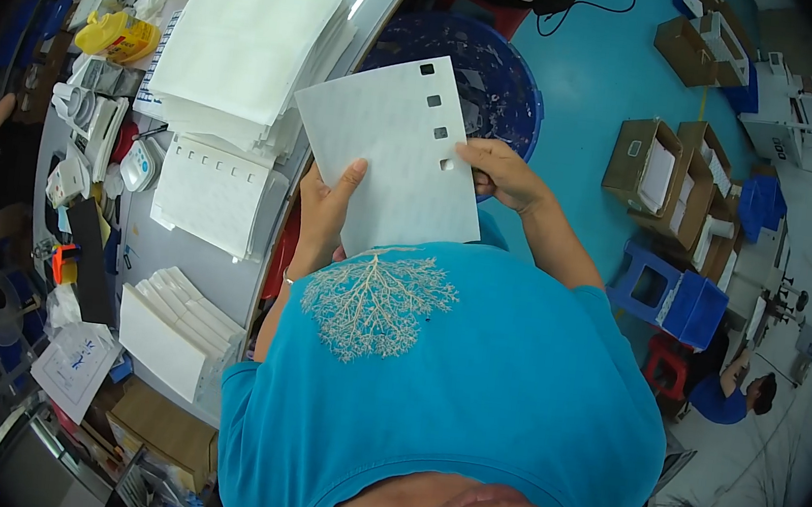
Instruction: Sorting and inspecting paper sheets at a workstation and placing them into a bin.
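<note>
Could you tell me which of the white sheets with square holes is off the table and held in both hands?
It is the single sheet held between the left hand and right hand above the blue tub; the other punched sheet lies flat on the grey table.

From my feed I see the person I follow wearing a turquoise short-sleeved T-shirt (501,382) that fills the lower middle of the view. On its chest sits a pale, cream-coloured print (376,302) shaped like a branching tree or coral, with a thin central stem and many fine twigs spreading to both sides. The sleeves end above the elbows, so both forearms are bare. A thin, light-coloured band (288,280) circles the left wrist. The right wrist shows nothing worn. The fabric looks plain otherwise, with a few soft folds near the sleeves.
</note>
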{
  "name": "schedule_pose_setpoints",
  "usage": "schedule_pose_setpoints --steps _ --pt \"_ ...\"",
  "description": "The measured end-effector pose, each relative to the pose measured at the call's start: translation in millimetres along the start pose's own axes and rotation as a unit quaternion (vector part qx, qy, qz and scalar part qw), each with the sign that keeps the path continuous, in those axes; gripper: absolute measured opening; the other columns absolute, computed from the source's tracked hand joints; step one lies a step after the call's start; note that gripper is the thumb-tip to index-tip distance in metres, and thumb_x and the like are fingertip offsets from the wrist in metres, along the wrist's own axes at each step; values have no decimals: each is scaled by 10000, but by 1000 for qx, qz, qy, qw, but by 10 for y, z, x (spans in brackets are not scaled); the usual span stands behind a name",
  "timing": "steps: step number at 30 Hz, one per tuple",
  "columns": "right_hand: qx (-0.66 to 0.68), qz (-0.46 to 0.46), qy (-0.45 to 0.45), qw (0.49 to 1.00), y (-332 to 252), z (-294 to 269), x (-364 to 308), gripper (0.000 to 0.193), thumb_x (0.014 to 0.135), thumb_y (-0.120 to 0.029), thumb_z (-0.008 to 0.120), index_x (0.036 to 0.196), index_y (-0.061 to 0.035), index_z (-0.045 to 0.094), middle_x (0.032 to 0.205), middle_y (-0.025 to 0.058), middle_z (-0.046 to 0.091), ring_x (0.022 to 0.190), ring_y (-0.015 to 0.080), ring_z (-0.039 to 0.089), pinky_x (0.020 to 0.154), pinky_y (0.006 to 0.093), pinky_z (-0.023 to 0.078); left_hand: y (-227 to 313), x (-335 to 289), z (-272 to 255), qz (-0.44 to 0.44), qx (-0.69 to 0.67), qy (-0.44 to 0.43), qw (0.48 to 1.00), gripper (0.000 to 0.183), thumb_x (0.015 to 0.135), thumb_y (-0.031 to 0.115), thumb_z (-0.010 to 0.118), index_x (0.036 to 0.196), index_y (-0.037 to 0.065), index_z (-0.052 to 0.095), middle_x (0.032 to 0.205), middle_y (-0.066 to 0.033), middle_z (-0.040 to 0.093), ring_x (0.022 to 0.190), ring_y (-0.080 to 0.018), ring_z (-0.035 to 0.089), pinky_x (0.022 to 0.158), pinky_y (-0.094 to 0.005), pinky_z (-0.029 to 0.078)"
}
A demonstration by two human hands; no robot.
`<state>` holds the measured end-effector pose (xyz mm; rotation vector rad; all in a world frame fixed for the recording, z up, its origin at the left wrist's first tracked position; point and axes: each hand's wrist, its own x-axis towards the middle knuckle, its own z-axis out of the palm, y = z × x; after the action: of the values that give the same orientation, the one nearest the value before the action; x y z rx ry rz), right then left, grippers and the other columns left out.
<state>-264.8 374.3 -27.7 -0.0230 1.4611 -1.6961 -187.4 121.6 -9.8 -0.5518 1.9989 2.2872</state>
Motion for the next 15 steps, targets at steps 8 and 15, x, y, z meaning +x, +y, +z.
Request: schedule_pose_setpoints --steps 8,15 --pt "218 -8 40 975 478 232 166 294 901 -251 585 1051 1 618 850 53 637 555 9 459 409 167 329 20 -92 -82 -1 2 -4 1000 475 878 261 656 1201 -56 513 1095 -172 601 988 -207 586 851 -321 467" --pt "62 109 81 989 72 277 106 361 853 -186 637 1127 45 587 976 125 665 813 121 643 693 255 529 28 -177 29 8 21 20 1000 458 890 286 644 1183 -47 530 1062 -160 618 961 -200 595 833 -317 474"
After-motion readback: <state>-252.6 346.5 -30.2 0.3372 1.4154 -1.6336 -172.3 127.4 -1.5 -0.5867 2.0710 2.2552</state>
